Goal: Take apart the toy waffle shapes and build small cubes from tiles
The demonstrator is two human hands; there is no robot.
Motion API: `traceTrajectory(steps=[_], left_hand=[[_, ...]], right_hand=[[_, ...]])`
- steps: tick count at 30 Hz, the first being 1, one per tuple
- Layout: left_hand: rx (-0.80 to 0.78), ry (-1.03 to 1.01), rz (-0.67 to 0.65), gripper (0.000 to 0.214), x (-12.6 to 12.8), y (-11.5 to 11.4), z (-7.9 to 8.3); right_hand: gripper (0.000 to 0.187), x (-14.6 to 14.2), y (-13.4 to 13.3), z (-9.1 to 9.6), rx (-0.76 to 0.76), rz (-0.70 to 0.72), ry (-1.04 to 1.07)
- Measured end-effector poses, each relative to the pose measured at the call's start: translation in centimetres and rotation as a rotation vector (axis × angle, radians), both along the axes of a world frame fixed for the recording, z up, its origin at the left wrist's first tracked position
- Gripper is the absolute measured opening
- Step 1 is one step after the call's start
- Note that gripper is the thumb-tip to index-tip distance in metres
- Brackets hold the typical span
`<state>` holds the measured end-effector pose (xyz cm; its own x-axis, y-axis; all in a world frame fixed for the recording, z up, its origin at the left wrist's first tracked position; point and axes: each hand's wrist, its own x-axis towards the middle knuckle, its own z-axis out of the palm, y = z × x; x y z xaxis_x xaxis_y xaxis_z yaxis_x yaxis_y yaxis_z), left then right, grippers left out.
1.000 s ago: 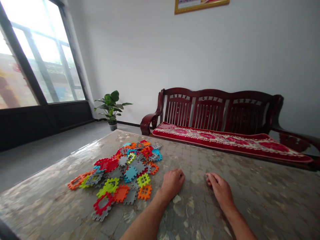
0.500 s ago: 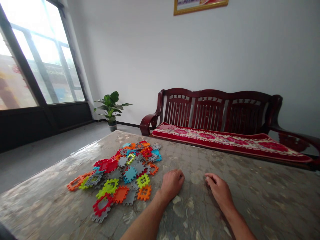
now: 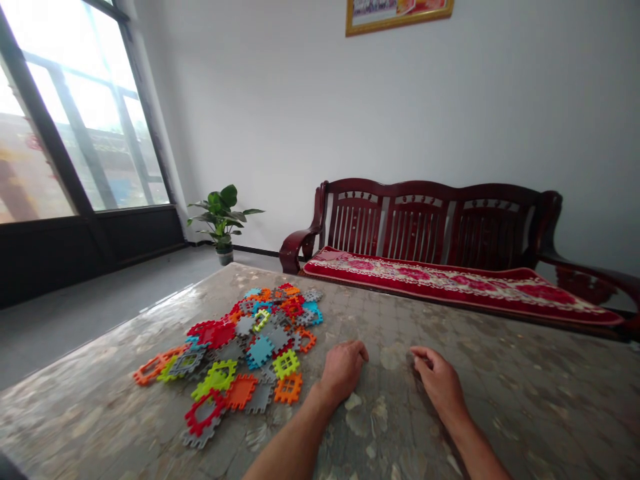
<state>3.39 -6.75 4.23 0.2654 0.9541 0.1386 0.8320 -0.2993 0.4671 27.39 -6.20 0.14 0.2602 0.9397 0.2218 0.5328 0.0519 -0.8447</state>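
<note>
My left hand (image 3: 343,367) rests on the patterned table, its fingers folded in and nothing visible in them. To its left spreads a pile of flat toy building tiles with notched edges. Nearest this hand are an orange window-shaped tile (image 3: 289,388) and a lime-green one (image 3: 286,364), both apart from it. My right hand (image 3: 439,377) lies on the table further right, loosely curved, with a gap between thumb and forefinger and no object in it. A red frame tile (image 3: 205,412) overlaps a grey tile (image 3: 199,439) at the pile's near end.
The table (image 3: 500,400) has a floral cover. Beyond its far edge stands a dark red wooden bench (image 3: 415,227) with a red floral seat cover (image 3: 450,283). A potted plant (image 3: 223,213) stands on the floor near the window (image 3: 95,113) at left.
The view has tipped very slightly upward. Both hands and the tiles stay in place.
</note>
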Motion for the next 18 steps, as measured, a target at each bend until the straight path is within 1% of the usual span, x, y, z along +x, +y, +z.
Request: traceTrajectory(steps=[5,11,14,18], left_hand=[[-0.024,0.014,-0.001,0.029,0.0,-0.1,0.1],[-0.021,0.022,0.032,0.036,0.2,0.0,-0.3],[-0.029,0.031,0.04,0.032,0.2,0.1,-0.3],[-0.044,0.052,0.04,0.027,0.3,0.0,0.1]], right_hand=[[0.039,-0.1,0.0,0.2,-0.009,0.017,0.0],[0.039,-0.4,-0.4,0.8,-0.019,0.027,-0.021],[0.037,-0.5,-0.5,1.0,-0.007,0.022,-0.031],[0.037,-0.6,-0.6,1.1,-0.007,0.023,-0.041]])
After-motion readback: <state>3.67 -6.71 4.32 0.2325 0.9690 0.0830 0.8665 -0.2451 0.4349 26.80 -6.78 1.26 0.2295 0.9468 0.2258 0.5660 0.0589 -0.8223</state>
